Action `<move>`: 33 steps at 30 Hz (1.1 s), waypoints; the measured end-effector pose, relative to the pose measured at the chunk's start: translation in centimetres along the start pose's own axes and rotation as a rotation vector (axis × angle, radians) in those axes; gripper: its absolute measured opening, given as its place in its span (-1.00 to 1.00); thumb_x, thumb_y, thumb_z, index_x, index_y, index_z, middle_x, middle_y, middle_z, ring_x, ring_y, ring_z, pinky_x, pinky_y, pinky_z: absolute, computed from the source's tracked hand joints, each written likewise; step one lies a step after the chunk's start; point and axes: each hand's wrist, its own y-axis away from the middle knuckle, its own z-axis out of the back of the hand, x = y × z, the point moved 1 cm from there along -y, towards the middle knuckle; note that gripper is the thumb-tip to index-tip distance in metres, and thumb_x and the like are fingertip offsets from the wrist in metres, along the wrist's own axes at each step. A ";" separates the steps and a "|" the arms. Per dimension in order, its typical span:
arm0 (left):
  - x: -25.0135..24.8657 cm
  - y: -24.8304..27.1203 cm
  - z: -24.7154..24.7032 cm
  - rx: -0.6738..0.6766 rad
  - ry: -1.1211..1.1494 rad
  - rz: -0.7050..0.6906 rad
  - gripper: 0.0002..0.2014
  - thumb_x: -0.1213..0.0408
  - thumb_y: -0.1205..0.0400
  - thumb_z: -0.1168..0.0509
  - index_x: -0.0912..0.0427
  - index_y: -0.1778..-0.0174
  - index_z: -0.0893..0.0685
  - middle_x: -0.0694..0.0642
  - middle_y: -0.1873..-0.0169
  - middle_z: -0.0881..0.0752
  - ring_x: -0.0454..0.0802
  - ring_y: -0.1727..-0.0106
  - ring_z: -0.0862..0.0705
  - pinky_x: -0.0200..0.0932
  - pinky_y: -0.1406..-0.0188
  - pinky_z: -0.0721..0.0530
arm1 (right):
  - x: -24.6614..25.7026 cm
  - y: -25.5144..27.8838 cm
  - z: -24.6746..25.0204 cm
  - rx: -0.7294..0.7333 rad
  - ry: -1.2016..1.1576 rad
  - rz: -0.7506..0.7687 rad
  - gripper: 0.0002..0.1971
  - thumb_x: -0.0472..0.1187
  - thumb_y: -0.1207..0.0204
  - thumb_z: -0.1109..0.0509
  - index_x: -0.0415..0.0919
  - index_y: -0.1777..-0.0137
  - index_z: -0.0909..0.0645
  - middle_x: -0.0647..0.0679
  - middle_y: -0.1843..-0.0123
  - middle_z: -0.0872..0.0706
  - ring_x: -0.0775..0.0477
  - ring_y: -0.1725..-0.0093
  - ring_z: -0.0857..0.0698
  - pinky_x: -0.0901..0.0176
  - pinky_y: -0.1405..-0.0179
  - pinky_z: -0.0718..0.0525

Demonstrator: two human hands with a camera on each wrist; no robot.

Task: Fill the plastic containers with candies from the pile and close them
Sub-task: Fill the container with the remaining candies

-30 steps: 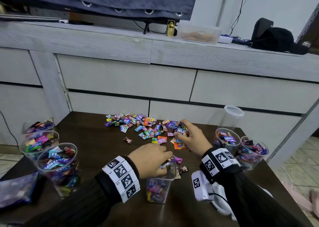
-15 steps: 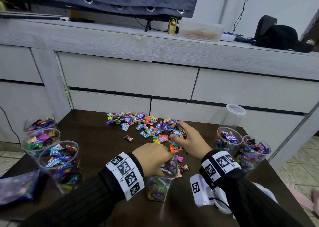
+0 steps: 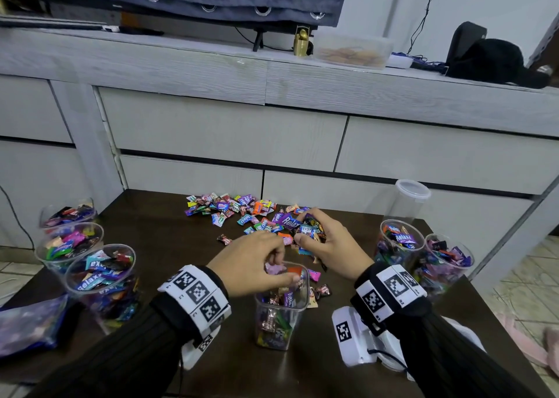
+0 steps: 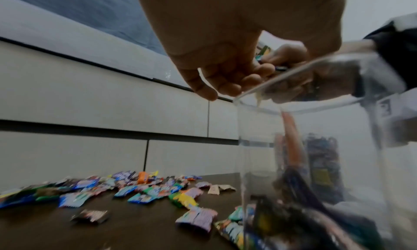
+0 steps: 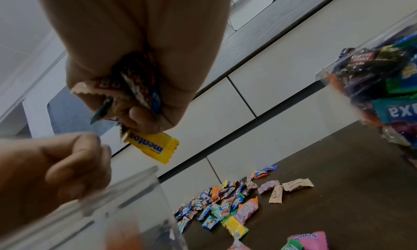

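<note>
Since a moment ago the right hand has closed round a bunch of candies at the near right edge of the pile and begun to lift them, while the left hand has kept its place over the open container.

That container stands near the front edge of the table, about midway along it, and looks roughly half full. The left hand's fingers are loosely curled just above its rim; whether they have hold of any candy cannot be told. The right hand grips several wrapped pieces, and in the right wrist view a yellow candy hangs loose below the fingers.

To do this step well, the handful should come straight over the mouth before the fingers loosen, since the dangling piece is likely to drop first. The left hand would do best to slide aside and steady the wall, as the narrow container could tip.

Three filled containers stand at the left edge, two filled ones at the right edge, and a lidded empty one at the far right corner.
</note>
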 end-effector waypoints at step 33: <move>3.1 2.0 -3.6 0.184 0.445 0.206 -0.23 -0.19 -0.19 -0.66 -0.22 -0.21 -0.39 -0.20 -0.09 -0.72 -0.36 -0.14 -0.70 -0.09 -0.19 -0.71 | -0.4 1.7 -5.0 0.175 0.342 0.275 -0.78 -0.04 -0.60 -0.29 -0.17 -0.04 -0.63 0.10 0.12 -0.47 0.18 0.17 -0.46 0.35 0.17 -0.36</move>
